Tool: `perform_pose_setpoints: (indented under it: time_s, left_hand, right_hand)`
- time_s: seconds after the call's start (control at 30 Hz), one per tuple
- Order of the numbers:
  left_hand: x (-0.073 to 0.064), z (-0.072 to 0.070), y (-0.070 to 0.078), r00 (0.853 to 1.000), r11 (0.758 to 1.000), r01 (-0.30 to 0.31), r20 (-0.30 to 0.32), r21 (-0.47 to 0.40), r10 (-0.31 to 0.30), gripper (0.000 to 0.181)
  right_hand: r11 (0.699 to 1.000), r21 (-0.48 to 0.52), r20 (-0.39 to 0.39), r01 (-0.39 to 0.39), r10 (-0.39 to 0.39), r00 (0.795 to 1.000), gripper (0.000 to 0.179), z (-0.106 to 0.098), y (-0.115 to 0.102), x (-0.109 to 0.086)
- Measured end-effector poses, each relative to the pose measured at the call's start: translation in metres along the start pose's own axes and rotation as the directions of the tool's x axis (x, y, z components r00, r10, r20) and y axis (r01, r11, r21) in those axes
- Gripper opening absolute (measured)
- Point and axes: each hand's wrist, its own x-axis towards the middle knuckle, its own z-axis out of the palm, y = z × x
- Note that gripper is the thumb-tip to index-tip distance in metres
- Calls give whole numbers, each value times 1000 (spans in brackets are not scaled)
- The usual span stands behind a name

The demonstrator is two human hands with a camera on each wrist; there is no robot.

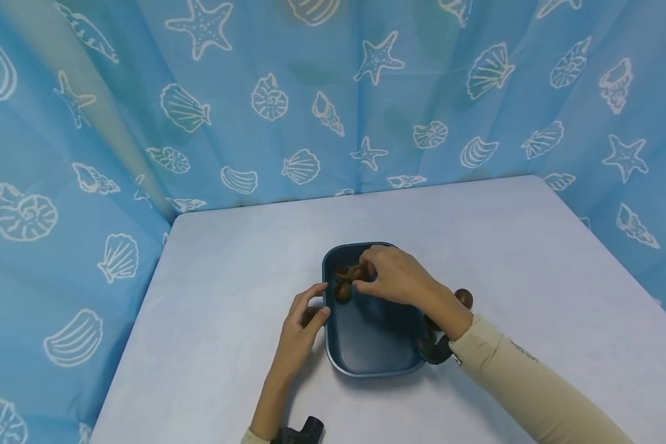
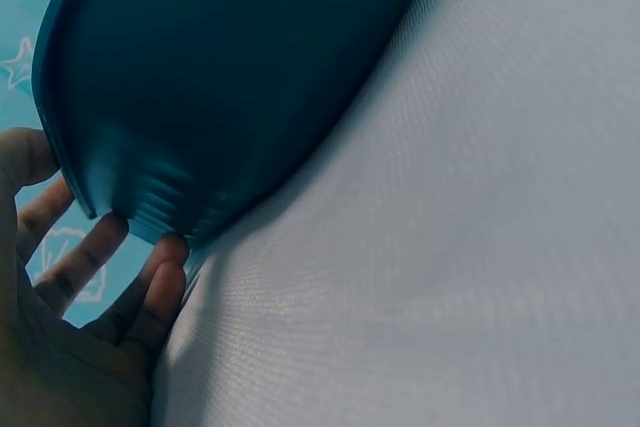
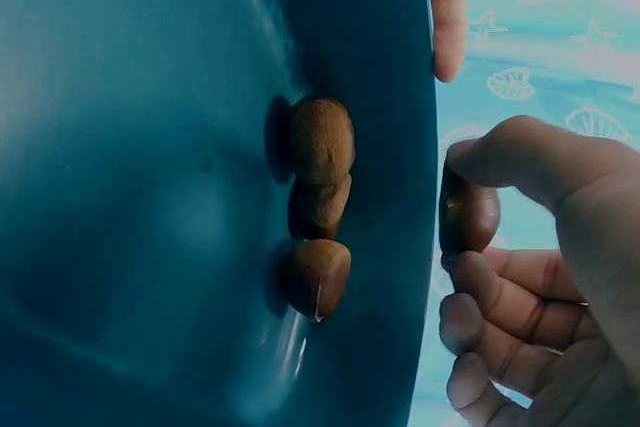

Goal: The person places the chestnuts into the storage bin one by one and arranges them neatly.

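A dark blue rectangular tray [image 1: 374, 342] sits on the white table. My right hand [image 1: 396, 274] is over its far end, pinching a brown chestnut [image 3: 470, 215] between thumb and fingertips. In the right wrist view, three more chestnuts lie in a row inside the tray: one round chestnut [image 3: 322, 140], a smaller chestnut [image 3: 320, 205] in the middle and a pointed chestnut [image 3: 320, 277]. My left hand [image 1: 298, 327] is at the tray's left side, with spread fingertips [image 2: 172, 247] against the outer wall and rim.
Right of the tray, partly behind my right forearm, a chestnut [image 1: 463, 298] shows on the table [image 1: 238, 296] with other brown shapes beside it. A blue curtain [image 1: 333, 92] with white shell and starfish prints hangs behind and along both sides of the table.
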Motion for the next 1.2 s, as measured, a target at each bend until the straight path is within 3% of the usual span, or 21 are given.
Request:
perform_pose_setpoints:
  time_s: [0.2,0.43,0.53,1.2]
  left_hand:
    - [2,2,-1,1000,1000,26,-8,8,-26,43]
    - [10,5,-32,1000,1000,15,-27,8,-15,43]
    - [11,4,-39,1000,1000,1,-29,9,0,43]
    - [11,4,-41,1000,1000,-6,-13,-7,6,44]
  right_hand:
    - [999,-36,20,-3,4,1000,42,2,5,-3]
    - [999,-46,28,5,-4,1000,39,9,8,-2]
    - [999,-50,33,4,-3,999,38,13,8,-2]
    - [993,-109,65,-40,47,997,35,29,15,0]
